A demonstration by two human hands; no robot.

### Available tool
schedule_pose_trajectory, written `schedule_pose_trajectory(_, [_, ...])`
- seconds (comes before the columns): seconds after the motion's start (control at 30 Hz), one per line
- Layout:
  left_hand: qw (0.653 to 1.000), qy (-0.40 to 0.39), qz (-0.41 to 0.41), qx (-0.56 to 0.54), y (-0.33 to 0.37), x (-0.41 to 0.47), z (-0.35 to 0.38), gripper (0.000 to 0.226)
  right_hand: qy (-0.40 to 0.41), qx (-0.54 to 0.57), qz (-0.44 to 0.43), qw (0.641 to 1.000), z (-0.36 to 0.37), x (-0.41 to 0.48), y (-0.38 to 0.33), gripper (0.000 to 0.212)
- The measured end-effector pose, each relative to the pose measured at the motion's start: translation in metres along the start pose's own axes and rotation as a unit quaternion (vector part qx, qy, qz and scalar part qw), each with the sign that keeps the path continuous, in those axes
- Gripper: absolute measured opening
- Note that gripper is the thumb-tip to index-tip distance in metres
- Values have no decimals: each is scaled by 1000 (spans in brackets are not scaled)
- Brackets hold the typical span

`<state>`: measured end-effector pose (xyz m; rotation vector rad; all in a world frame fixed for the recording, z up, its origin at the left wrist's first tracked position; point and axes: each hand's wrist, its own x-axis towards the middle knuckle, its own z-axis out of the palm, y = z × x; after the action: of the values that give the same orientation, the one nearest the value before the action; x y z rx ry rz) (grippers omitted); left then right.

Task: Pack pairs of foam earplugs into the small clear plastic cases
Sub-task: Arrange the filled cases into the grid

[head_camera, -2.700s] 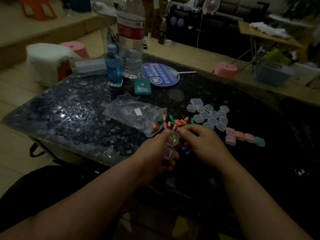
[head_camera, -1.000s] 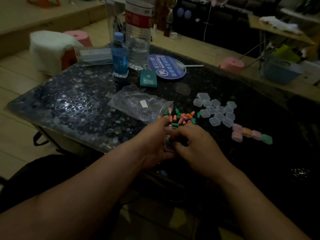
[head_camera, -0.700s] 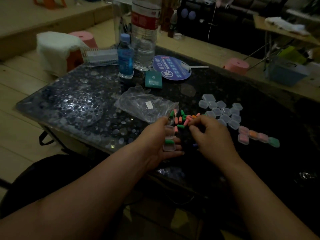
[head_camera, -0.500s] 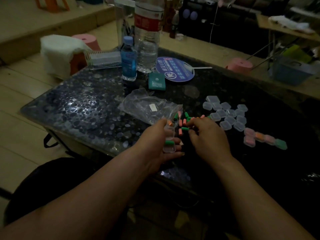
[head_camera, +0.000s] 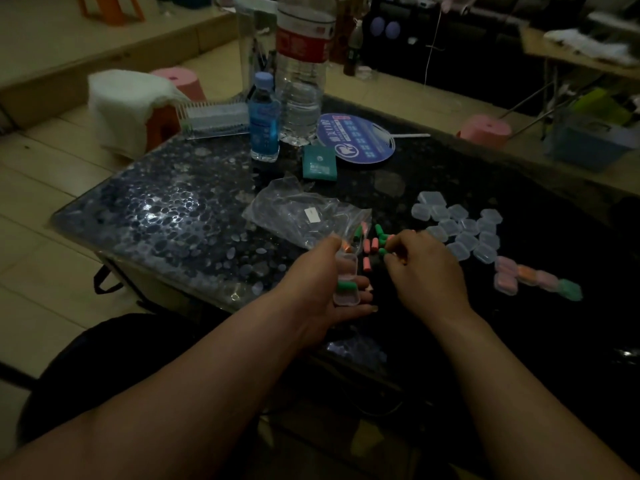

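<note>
Gripping case, left hand beside table edge.

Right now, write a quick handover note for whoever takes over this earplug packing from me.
Left hand holds an open small clear plastic case with one green foam earplug inside.
Right hand has fingertips on the loose coloured foam earplugs on the dark table; whether it pinches one is unclear.
Done: several filled closed cases lie at right.
Left: add a second plug, close this case, then fill the empty clear cases.
</note>
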<state>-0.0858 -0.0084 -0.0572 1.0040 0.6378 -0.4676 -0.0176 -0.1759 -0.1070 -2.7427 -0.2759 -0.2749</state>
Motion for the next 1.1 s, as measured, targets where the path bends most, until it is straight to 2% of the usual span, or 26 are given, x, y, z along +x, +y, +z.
schedule_pose_trajectory(0.17, [1000,-15,-16,6,0,2,10,56,-16,180,85,980,-35,-16,9,9])
schedule_pose_trajectory(0.23, [999,-28,-21,11,-2,2,16,57,-14,220,84,972,-48,-27,8,9])
schedule_pose_trajectory(0.33, [999,-49,-19,14,-5,0,24,57,-40,216,38,975,-62,-45,5,11])
schedule_pose_trajectory(0.5, [996,-84,-24,-17,-10,-2,33,53,-76,121,-86,986,-69,-68,-3,9])
schedule_pose_trajectory(0.6, [996,-86,-21,-3,-12,-5,38,53,-86,93,-116,985,-69,-69,-3,8])
schedule_pose_trajectory(0.8, [995,-96,-16,2,-13,-6,44,53,-90,49,-130,986,-70,-70,-2,12])
schedule_pose_trajectory(1.0, [994,-105,-14,14,-14,-3,45,54,-86,76,-112,987,-71,-69,3,11])
schedule_pose_trajectory(1.1, [993,-117,-15,25,-15,0,43,55,-73,111,-74,988,-75,-67,8,12])
